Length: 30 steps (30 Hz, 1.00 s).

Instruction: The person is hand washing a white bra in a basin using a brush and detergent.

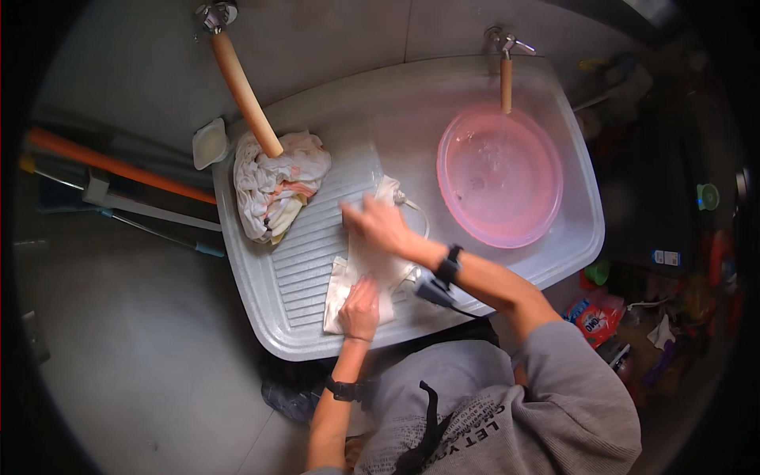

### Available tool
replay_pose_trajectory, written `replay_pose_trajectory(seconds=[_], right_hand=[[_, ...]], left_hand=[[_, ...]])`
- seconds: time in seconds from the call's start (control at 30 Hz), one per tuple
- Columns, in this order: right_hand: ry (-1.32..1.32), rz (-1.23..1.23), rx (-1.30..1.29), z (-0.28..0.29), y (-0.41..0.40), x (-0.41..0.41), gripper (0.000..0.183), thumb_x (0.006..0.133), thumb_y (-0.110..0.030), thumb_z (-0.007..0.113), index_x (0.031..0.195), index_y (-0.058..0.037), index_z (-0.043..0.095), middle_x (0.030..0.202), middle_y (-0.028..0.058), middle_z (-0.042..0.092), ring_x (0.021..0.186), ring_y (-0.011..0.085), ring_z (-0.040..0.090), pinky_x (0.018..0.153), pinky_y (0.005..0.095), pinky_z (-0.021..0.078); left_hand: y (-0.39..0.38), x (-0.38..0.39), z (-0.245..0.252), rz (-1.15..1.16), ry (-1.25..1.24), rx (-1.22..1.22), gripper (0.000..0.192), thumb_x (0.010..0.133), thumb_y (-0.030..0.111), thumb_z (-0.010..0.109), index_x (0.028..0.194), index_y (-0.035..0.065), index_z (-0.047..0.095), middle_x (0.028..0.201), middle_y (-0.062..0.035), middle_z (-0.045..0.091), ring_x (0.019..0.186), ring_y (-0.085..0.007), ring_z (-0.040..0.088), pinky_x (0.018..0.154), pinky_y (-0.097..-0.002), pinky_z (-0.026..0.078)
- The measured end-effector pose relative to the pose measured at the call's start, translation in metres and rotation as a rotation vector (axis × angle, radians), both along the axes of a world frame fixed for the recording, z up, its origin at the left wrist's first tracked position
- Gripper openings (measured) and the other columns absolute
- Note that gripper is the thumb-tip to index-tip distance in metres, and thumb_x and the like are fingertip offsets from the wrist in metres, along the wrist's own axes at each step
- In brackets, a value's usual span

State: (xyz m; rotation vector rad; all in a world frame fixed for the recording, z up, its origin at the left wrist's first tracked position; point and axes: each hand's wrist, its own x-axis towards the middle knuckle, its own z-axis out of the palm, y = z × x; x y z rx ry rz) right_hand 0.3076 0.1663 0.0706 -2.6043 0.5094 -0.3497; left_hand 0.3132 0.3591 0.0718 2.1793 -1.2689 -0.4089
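Note:
A white cloth garment with a cord point(339, 291) lies spread over the ridged washboard part of a grey laundry sink point(255, 320). My left hand point(360, 309) presses on its near end, fingers bent over the fabric. Above the garment's upper part is my right hand point(377, 225), blurred; it seems to hold a small dark object whose kind is hidden by the fingers. To the right, a pink basin point(442, 190) holds water, and a stream falls into it from the right tap point(506, 44). A heap of wet white cloth with orange and yellow parts point(255, 190) rests at the sink's left.
An orange-tan hose point(243, 95) hangs from the left tap over the cloth heap. A small white tub point(209, 144) stands at the sink's left rim. Long-handled tools point(127, 169) lean at the left. At the right are a red OMO detergent bag point(594, 320) and a green cup point(597, 272).

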Motion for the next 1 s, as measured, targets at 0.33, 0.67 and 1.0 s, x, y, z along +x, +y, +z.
replay_pose_trajectory(seconds=[0.33, 0.67, 1.0], right_hand=[[0.009, -0.250, 0.094, -0.005, -0.030, 0.037, 0.035, 0.081, -0.033, 0.053, 0.112, -0.0159, 0.052, 0.081, 0.0201, 0.052, 0.065, 0.0368, 0.057, 0.051, 0.0428, 0.0478], [-0.127, -0.651, 1.550, -0.025, -0.099, -0.024, 0.049, 0.075, -0.044, 0.054, 0.108, -0.0076, 0.054, 0.087, 0.0037, 0.061, 0.063, 0.0110, 0.056, 0.047, 0.0244, 0.0430], [-0.050, -0.434, 1.639, 0.008, -0.094, -0.026, 0.039, 0.079, -0.041, 0.054, 0.103, -0.0112, 0.058, 0.081, 0.0000, 0.061, 0.061, 0.0057, 0.057, 0.045, 0.0190, 0.0433]], left_hand=[[-0.005, -0.002, 0.006, 0.022, 0.052, -0.025, 0.025, 0.071, 0.004, 0.060, 0.096, 0.0030, 0.063, 0.106, -0.0119, 0.059, 0.103, -0.0281, 0.055, 0.088, -0.0352, 0.043], [-0.049, 0.045, 0.002, 0.428, 0.319, 0.000, 0.034, 0.073, 0.003, 0.059, 0.106, -0.0020, 0.055, 0.097, -0.0158, 0.052, 0.080, -0.0280, 0.056, 0.070, -0.0358, 0.048], [-0.073, 0.061, -0.033, 0.256, 0.091, 0.121, 0.024, 0.070, 0.015, 0.066, 0.087, 0.0047, 0.052, 0.079, -0.0091, 0.053, 0.077, -0.0249, 0.050, 0.070, -0.0345, 0.040]])
